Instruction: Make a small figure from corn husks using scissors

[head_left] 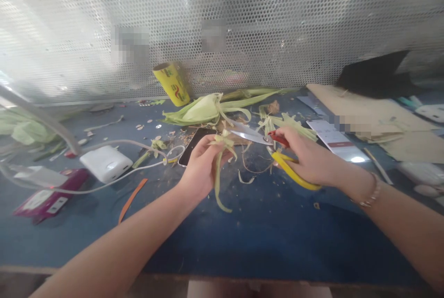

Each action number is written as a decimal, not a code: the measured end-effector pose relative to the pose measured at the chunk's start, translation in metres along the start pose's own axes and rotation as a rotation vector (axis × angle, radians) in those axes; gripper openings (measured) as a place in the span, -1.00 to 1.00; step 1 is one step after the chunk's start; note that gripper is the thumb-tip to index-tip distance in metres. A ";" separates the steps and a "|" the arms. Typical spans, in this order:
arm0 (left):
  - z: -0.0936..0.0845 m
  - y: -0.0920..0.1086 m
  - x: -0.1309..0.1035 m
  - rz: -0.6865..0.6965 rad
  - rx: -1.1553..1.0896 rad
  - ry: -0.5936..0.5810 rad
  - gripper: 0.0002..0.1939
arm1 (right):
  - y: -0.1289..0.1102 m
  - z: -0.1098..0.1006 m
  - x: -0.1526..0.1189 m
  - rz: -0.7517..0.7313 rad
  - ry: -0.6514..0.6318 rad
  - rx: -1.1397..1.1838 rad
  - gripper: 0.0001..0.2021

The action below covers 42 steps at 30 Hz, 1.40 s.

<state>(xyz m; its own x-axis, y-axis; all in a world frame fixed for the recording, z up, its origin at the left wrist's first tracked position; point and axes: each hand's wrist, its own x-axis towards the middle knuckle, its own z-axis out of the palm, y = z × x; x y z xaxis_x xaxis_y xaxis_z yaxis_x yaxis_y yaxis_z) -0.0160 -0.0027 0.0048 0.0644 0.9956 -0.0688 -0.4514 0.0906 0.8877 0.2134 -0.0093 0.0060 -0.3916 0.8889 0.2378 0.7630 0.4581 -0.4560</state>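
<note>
Between the thumb and fingers of my left hand (204,161) is a small pale green husk piece (218,173), with a long thin strip hanging down from it. My right hand (307,152) grips scissors (293,173) with one yellow handle and one red one. Their blades are parted and point left, near the top of the husk piece. Behind my hands lies a larger bundle of green corn husks (201,109). Loose husk strips (286,124) lie behind my right hand. A dark phone (196,148) is partly hidden by my left hand.
On the left are a white adapter (106,163) with cables, a purple power strip (55,196) and an orange strip (132,200). A yellow tube (172,84) leans against the perforated metal panel (263,21). Rightward lie a lit phone (338,141) and brown paper (367,113).
</note>
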 end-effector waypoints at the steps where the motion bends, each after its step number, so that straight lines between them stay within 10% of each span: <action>1: 0.000 0.000 0.000 0.001 0.004 -0.007 -0.89 | -0.001 0.000 0.000 -0.012 -0.011 -0.007 -0.54; 11: 0.001 0.002 -0.001 0.005 -0.003 -0.020 -0.90 | 0.002 0.000 0.001 -0.019 0.089 -0.031 -0.54; 21: -0.004 0.015 0.002 -0.271 -0.282 -0.170 -0.88 | -0.003 -0.001 0.001 0.029 0.015 0.038 -0.57; 42: -0.016 0.012 -0.002 -0.125 0.026 -0.504 -0.57 | -0.003 -0.023 -0.004 -0.251 -0.086 -0.120 -0.63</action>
<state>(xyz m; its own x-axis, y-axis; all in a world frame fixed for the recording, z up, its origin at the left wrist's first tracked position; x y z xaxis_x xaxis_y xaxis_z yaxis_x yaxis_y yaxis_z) -0.0357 -0.0033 0.0086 0.5401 0.8403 0.0476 -0.3914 0.2007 0.8981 0.2248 -0.0146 0.0262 -0.6139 0.7471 0.2548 0.6901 0.6647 -0.2862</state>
